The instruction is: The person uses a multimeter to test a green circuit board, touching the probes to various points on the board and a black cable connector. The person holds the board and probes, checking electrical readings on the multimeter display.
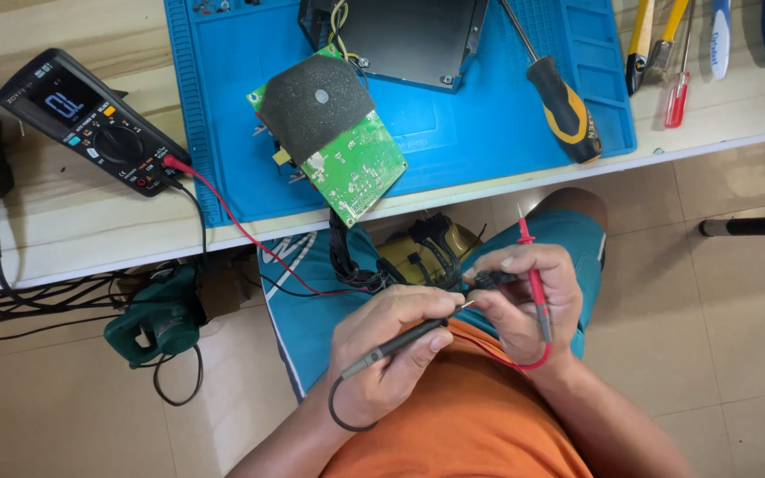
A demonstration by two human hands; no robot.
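Over my lap, my left hand [391, 350] pinches a black probe [400, 341], its tip at a black connector [491, 280] gripped in my right-hand [524, 296] fingers, which also clamp a red probe [533, 279]. The meter [90, 119] is on. The circuit board [338, 142] lies bare on the surface [73, 230], out of its metal case [409, 35].

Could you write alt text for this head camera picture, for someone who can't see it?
Seen from above, a seated person's left hand holds a black probe to a small black connector pinched in the right hand, which also holds a red probe. A multimeter and green circuit board lie on the bench.
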